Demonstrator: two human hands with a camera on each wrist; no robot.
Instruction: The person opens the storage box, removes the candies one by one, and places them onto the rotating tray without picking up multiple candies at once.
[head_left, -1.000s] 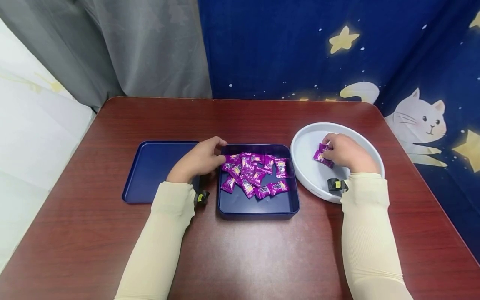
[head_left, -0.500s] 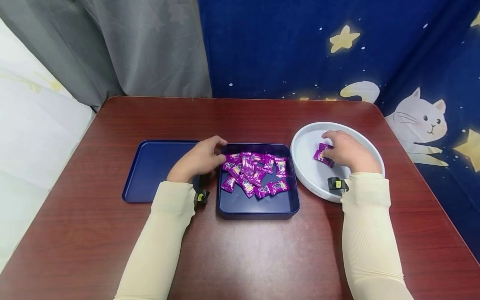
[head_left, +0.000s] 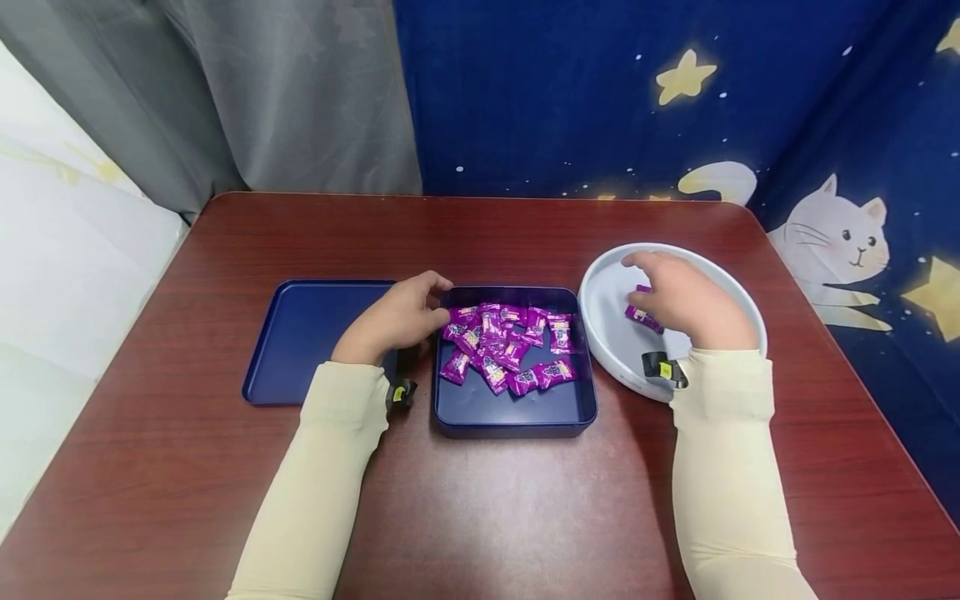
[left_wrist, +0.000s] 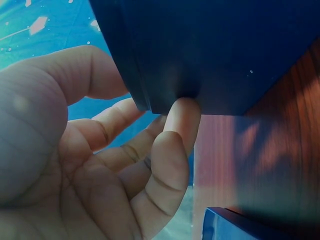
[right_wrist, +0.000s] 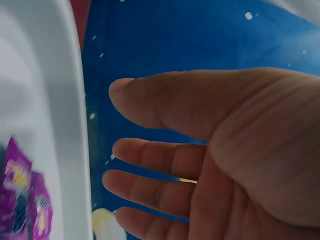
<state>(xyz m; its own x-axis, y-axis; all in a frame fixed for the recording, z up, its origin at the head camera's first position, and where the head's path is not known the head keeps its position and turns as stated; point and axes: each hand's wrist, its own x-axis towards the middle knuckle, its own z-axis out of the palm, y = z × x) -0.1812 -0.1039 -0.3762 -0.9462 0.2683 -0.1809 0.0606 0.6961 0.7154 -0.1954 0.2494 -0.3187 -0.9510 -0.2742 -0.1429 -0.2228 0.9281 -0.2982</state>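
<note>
A dark blue box (head_left: 517, 412) filled with several purple wrapped candies (head_left: 491, 346) stands mid-table. My left hand (head_left: 397, 317) holds its left wall: the thumb tip goes behind the rim and a finger presses the outer wall (left_wrist: 200, 55). My right hand (head_left: 686, 300) hovers over the round white tray (head_left: 611, 354), holding nothing. Its thumb and fingers are apart and fairly straight in the right wrist view. Below the hand, purple candies (right_wrist: 22, 195) lie in the tray, partly hidden by the hand in the head view.
A flat dark blue lid (head_left: 315, 342) lies left of the box, partly under my left forearm. The white tray sits close against the box's right side. Blue curtain (head_left: 555, 100) and grey curtain (head_left: 300, 100) hang behind the brown table (head_left: 480, 508).
My right hand has let go of the candies in the white tray, spread its fingers and moved slightly up and left. The left hand keeps its place at the box.
</note>
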